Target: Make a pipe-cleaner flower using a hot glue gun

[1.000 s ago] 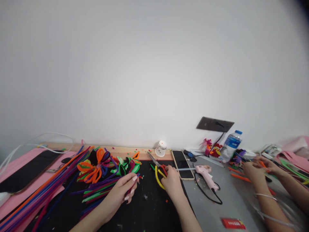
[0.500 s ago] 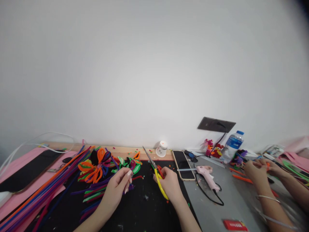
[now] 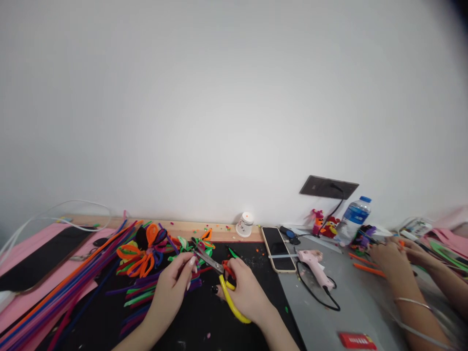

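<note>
My right hand (image 3: pixel 244 287) is closed round scissors (image 3: pixel 234 307) with yellow and red handles. Their blades (image 3: pixel 208 258) point up and left, with the tips just beyond the fingertips of my left hand (image 3: pixel 177 278). That hand is closed in a pinch on a small magenta pipe cleaner piece, mostly hidden by the fingers and blades. Behind the blades lie green looped pipe cleaner shapes (image 3: pixel 209 251). An orange pipe cleaner flower (image 3: pixel 148 251) rests farther left. Cut purple, green and red pipe cleaners (image 3: pixel 141 296) lie on the black mat beside my left forearm.
Long pipe cleaners (image 3: pixel 73 287) fill the left side. Beyond the mat stand a white cup (image 3: pixel 244 225), a phone (image 3: pixel 276 243), a pink glue gun (image 3: pixel 314 268) with a looping cord, and a water bottle (image 3: pixel 354 219). A co-worker's hands (image 3: pixel 391 253) work at the right.
The scissors have swung left and down with my right hand, bringing the blades to my left fingertips. A dark green-tipped item behind the right hand has come into view.
</note>
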A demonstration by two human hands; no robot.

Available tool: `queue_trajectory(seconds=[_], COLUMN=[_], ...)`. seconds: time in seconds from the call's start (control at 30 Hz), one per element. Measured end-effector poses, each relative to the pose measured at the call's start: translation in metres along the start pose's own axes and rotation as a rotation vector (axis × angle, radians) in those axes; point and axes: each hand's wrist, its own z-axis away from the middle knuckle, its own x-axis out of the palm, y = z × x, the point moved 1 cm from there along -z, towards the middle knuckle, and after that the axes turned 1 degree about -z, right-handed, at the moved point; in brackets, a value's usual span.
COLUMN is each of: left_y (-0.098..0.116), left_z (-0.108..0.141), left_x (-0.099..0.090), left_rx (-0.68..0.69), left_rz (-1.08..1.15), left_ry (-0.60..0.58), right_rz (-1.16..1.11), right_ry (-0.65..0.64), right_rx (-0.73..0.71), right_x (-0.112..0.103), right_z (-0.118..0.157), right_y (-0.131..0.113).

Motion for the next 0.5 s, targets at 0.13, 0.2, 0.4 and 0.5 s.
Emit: queue_trajectory(seconds=[0.13, 0.2, 0.4, 0.5], left_y=[-0.0002, 0.0002, 0.0040, 0.0043], left_z=[0.0004, 0.0002, 0.0003, 0.0005], left_x=[0.0010, 0.0010, 0.0004, 0.0006], left_rx=[0.036, 0.049, 0.087, 0.092], left_rz=[-0.088, -0.125, -0.206, -0.221], left_ry=[-0.011, -0.012, -0.019, -0.032], right_rz=[0.059, 0.087, 0.109, 0.114], right_ry=[-0.026, -0.018, 0.005, 0.005], right_rx=[0.018, 0.023, 0.028, 0.029], right_x=[0.0027, 0.0032, 0.0034, 0.0037], right_z=[-0.0002, -0.0003, -0.0005, -0.0014], right_y=[0.0007, 0.0008, -0.0001, 0.0006])
